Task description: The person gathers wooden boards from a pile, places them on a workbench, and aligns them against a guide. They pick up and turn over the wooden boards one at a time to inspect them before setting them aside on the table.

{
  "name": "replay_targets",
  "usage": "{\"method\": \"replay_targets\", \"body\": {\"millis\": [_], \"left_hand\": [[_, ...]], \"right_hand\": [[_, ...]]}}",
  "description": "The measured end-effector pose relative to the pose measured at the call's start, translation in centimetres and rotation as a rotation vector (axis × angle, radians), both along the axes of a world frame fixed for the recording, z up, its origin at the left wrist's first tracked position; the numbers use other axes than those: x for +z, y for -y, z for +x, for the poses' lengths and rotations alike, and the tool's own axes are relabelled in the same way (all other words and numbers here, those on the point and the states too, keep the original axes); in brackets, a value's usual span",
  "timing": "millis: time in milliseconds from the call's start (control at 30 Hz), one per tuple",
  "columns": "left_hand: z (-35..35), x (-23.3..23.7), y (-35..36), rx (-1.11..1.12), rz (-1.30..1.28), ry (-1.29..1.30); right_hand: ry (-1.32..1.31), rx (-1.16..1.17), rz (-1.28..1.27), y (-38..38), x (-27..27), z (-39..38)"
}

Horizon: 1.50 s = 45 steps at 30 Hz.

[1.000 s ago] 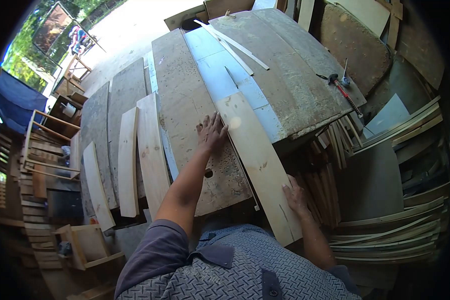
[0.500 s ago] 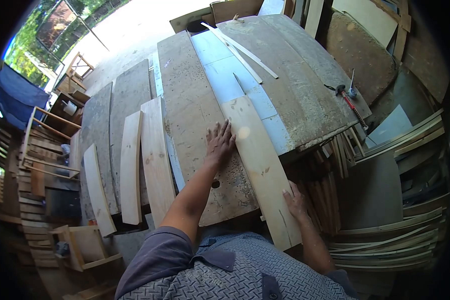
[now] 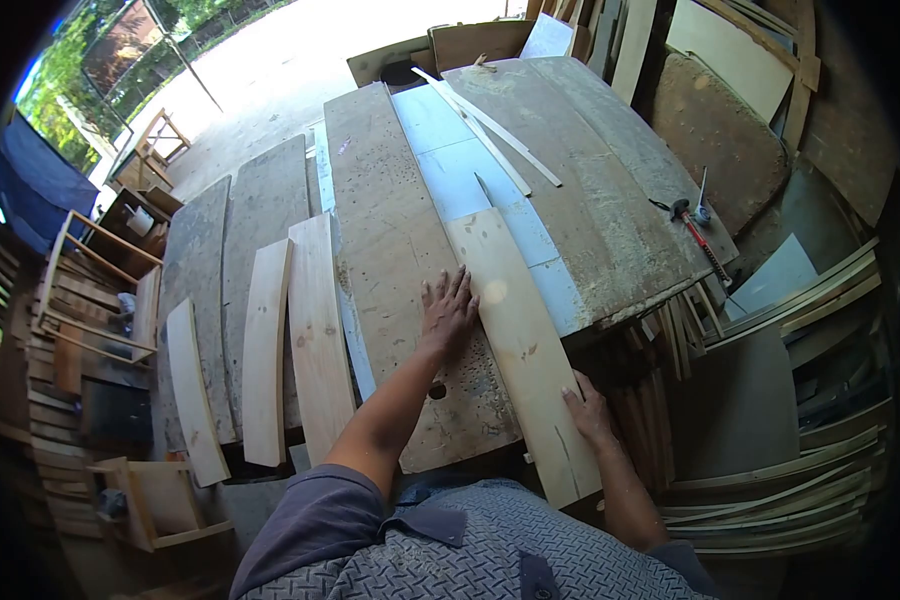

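Note:
A long pale wooden board point(image 3: 515, 340) lies lengthwise on the worn workbench point(image 3: 380, 200), its near end jutting past the bench edge toward my body. My left hand point(image 3: 451, 315) rests flat on the bench top, fingers spread, with the fingertips right at the board's left edge. Lower down, my right hand point(image 3: 588, 410) grips the board's right edge near its close end. The thumb shows at the edge, while the other fingers are partly hidden. Beyond the far end of the board, a thin dark pointed piece point(image 3: 483, 188) lies on the light blue strip point(image 3: 450, 160).
Left of me lie a straight plank point(image 3: 318, 320) and two curved boards point(image 3: 265, 350), point(image 3: 196, 390). Two thin white strips point(image 3: 495, 135) cross at the back. A red-handled tool point(image 3: 703, 240) sits at the right bench edge. Stacked wood strips point(image 3: 780, 500) fill the lower right.
The whole view has tilted slightly, so the bench sits a little lower in the picture. Both hands and the board keep nearly the same positions on the bench.

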<state>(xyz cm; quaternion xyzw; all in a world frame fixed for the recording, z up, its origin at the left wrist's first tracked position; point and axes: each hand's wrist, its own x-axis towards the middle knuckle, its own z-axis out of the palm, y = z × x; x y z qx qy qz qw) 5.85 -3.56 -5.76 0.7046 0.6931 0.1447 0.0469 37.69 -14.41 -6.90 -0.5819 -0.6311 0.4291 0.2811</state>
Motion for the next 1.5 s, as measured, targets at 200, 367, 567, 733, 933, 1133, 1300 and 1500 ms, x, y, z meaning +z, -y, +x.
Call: {"method": "replay_targets", "body": {"millis": [200,367,567,733,933,1133,1300,1500], "left_hand": [[0.2,-0.2,-0.3,0.011,-0.023,-0.006],[-0.2,-0.1,-0.7,0.008,-0.068,0.003],[0.6,0.5,-1.1,0.028,-0.044,-0.107],[2.9,0.9,-0.9,-0.188,-0.108,-0.161],[4.4,1.5,0.7,-0.205,-0.169,-0.096],[4.5,1.3,0.5,-0.205,-0.205,-0.138],[4.6,1.3,0.5,-0.195,-0.233,-0.111],[4.9,1.4,0.4,-0.161,-0.247,-0.108]], "right_hand": [[-0.082,-0.029,-0.005,-1.9,-0.4,-1.2],[-0.133,-0.036,-0.016,-4.7,-2.3,-2.2],[-0.128,-0.149,-0.047,-7.9,-3.2,-4.0],[0.011,-0.198,0.044,-10.0,-4.7,-5.0],[0.152,-0.182,-0.077,-10.2,-3.0,-5.6],[0.345,-0.019,0.013,-3.4,1.4,-0.2],[0.391,-0.023,-0.259,2.4,1.7,4.3],[-0.174,-0.179,-0.574,3.8,2.1,4.8]]}}
